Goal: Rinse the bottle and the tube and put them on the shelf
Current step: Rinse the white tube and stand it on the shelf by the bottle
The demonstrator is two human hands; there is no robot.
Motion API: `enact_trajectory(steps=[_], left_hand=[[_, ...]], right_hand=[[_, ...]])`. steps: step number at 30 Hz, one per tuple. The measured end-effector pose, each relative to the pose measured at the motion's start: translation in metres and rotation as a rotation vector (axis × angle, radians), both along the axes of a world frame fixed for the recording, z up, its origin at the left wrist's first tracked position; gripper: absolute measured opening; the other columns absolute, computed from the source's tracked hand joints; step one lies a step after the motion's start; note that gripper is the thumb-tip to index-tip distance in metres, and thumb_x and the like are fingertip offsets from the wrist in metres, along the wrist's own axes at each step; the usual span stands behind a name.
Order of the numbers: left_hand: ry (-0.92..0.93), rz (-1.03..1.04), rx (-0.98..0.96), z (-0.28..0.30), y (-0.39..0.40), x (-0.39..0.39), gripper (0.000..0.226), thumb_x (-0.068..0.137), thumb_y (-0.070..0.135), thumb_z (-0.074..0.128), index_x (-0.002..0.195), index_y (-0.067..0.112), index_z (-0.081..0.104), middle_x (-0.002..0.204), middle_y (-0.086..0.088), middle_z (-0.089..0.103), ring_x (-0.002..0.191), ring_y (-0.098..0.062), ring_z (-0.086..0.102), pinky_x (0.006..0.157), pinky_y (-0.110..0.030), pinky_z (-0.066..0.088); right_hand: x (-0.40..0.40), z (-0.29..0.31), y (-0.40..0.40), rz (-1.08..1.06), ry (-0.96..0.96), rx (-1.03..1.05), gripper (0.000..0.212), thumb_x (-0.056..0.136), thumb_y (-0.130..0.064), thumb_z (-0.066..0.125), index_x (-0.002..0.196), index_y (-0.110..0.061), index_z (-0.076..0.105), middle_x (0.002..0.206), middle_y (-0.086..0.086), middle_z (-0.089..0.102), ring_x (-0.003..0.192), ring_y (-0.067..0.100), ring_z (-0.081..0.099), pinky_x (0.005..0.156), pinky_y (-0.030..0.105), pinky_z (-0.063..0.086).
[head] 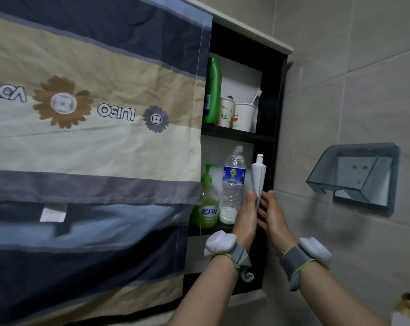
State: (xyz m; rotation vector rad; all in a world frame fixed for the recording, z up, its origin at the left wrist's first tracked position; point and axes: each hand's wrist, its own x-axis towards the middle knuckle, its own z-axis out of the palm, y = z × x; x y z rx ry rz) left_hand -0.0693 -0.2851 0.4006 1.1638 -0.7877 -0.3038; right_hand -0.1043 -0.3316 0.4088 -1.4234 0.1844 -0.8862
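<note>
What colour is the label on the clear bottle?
Blue with a yellow emblem, on the bottle; seen in the head view.

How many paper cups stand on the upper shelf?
2: a white paper cup with a green pattern beside the tall green plastic bottle, and a white paper cup with a smiley face to its right. The curtain may hide others.

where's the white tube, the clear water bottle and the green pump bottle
white tube (258,175): head view, on its upper body.
clear water bottle (233,177): head view, on its blue label.
green pump bottle (206,208): head view, on its body.
</note>
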Motion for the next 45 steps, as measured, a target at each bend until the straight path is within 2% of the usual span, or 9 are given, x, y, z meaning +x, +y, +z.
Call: enact_trajectory(steps=[5,13,16,20,26,32,35,39,45], left_hand=[[0.053,0.024,0.003,-0.001,-0.038,0.027,0.046,0.093,0.052,0.029,0.082,0.028,0.067,0.098,0.002,0.068,0.085,-0.002,0.062,0.084,-0.021,0.048],[0.067,0.053,0.017,-0.007,-0.056,0.048,0.048,0.096,0.048,0.025,0.087,0.022,0.065,0.084,0.007,0.067,0.069,0.008,0.064,0.058,-0.003,0.045],[0.053,0.095,0.018,-0.007,-0.06,0.051,0.047,0.095,0.049,0.027,0.095,0.02,0.063,0.093,0.002,0.068,0.081,-0.001,0.062,0.065,-0.004,0.047],[0.078,0.13,0.027,-0.006,-0.063,0.047,0.059,0.079,0.066,0.033,0.111,0.025,0.06,0.13,-0.008,0.059,0.121,-0.017,0.053,0.114,-0.037,0.033],[-0.025,0.073,0.06,0.003,-0.051,0.045,0.059,0.098,0.04,0.023,0.144,0.005,0.03,0.152,-0.016,0.032,0.14,-0.03,0.032,0.112,-0.038,0.029],[0.032,0.042,0.041,0.007,-0.055,0.042,0.052,0.099,0.037,0.022,0.136,0.007,0.044,0.123,-0.006,0.057,0.088,0.003,0.052,0.062,0.006,0.038],[0.048,0.028,0.069,0.01,-0.053,0.033,0.056,0.099,0.039,0.019,0.134,0.005,0.046,0.082,0.008,0.053,0.061,0.01,0.049,0.034,0.005,0.031],[0.126,-0.03,0.087,0.005,-0.06,0.034,0.061,0.095,0.05,0.02,0.132,0.01,0.049,0.118,-0.004,0.058,0.082,-0.001,0.052,0.059,-0.001,0.041],[0.145,-0.076,0.095,0.009,-0.054,0.028,0.058,0.098,0.043,0.019,0.137,0.007,0.041,0.119,0.0,0.046,0.136,-0.015,0.036,0.088,-0.006,0.025]], right_hand=[[0.018,0.007,-0.024,0.039,0.011,0.057,0.034,0.1,-0.039,0.022,0.113,-0.021,0.049,0.11,0.0,0.055,0.109,0.017,0.05,0.106,0.036,0.035],[0.045,-0.003,-0.059,0.139,0.032,0.173,0.063,0.097,-0.049,0.023,0.144,-0.01,0.036,0.147,0.011,0.043,0.136,0.027,0.041,0.115,0.043,0.03],[0.057,-0.003,-0.064,0.132,0.041,0.187,0.064,0.096,-0.05,0.024,0.145,-0.01,0.035,0.148,0.009,0.042,0.137,0.025,0.04,0.116,0.04,0.029],[0.07,-0.001,-0.062,0.141,0.068,0.178,0.065,0.097,-0.05,0.02,0.141,-0.009,0.042,0.14,0.006,0.052,0.131,0.023,0.047,0.114,0.035,0.032],[0.071,0.005,-0.063,0.013,0.198,0.06,0.069,0.094,-0.057,0.018,0.14,-0.014,0.046,0.141,0.009,0.053,0.129,0.024,0.05,0.113,0.038,0.035],[0.065,0.008,-0.066,-0.026,0.258,0.043,0.068,0.092,-0.06,0.019,0.12,-0.014,0.061,0.119,0.017,0.065,0.095,0.023,0.061,0.076,0.029,0.048],[0.061,0.006,-0.07,-0.016,0.284,0.054,0.064,0.092,-0.059,0.018,0.093,-0.014,0.063,0.113,0.015,0.065,0.108,0.027,0.06,0.099,0.037,0.045],[0.058,0.004,-0.07,0.054,0.263,0.177,0.066,0.096,-0.052,0.019,0.117,-0.001,0.056,0.117,0.018,0.059,0.111,0.03,0.056,0.09,0.034,0.046],[0.058,0.006,-0.066,0.085,0.222,0.237,0.069,0.096,-0.052,0.023,0.136,-0.001,0.046,0.129,0.022,0.056,0.114,0.029,0.054,0.105,0.038,0.039]])
